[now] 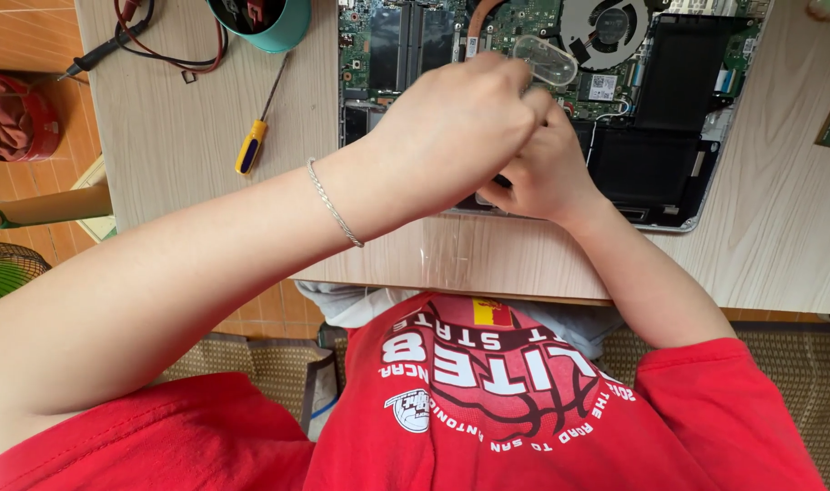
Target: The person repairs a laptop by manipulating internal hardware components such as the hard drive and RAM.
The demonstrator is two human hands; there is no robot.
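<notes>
Over the opened laptop [651,109] on the table [178,136] we see both hands bunched together — the left hand [451,127] in a fist with a clear plastic tool [544,59] poking out of its top, its grip clamped on that tool, the right hand [542,177] just beneath and touching it. The right fingers curl down toward the laptop's front edge, but we cannot tell whether they pinch anything. A yellow-handled screwdriver [256,136] lies well apart to the left, near a teal cup [278,27] — a silver bracelet [333,205] rings the left wrist.
</notes>
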